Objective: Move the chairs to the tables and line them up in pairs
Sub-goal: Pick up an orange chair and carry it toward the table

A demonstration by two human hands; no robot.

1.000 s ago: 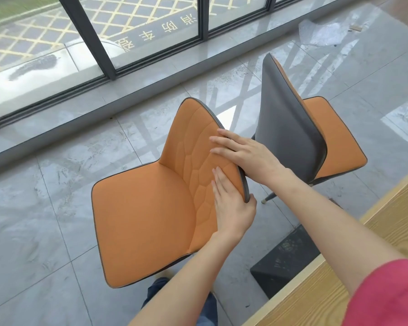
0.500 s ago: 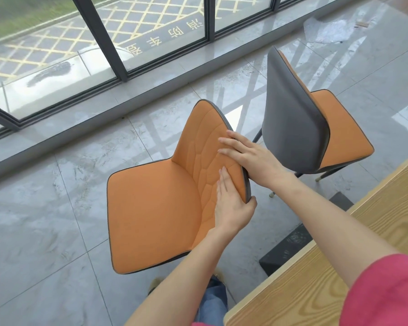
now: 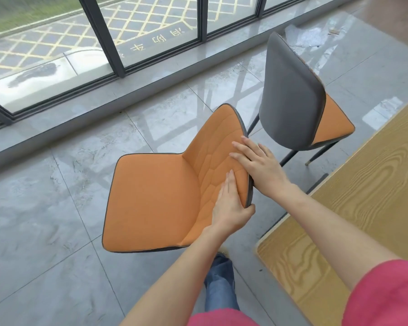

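Two hands: both were on the backrest of the near orange chair; the left hand clasped its lower side edge, the right hand its upper side edge.
Left fingers: pressed together and laid flat on the orange front of the backrest, thumb hooked round the grey rim behind, so the rim sat pinched between thumb and palm.
Right fingers: slightly spread over the rim onto the quilted front; the thumb was hidden, so how firmly that hand gripped could not be told.
Chair position: its seat faced the window, its back toward the person; its legs were out of sight, so whether it was lifted or resting on the floor could not be told.
Second chair: the grey-backed chair stood just beside, with its seat toward the bench.
Risk, collision: swinging the held chair round could probably knock its backrest against the grey-backed chair.
Risk, grip: a one-edged hold on smooth upholstery might let the chair twist or slip.
Risk, feet: the person's leg stood close under the seat; unseen chair legs could catch it.
Risk, bench: its corner lay near the right forearm.
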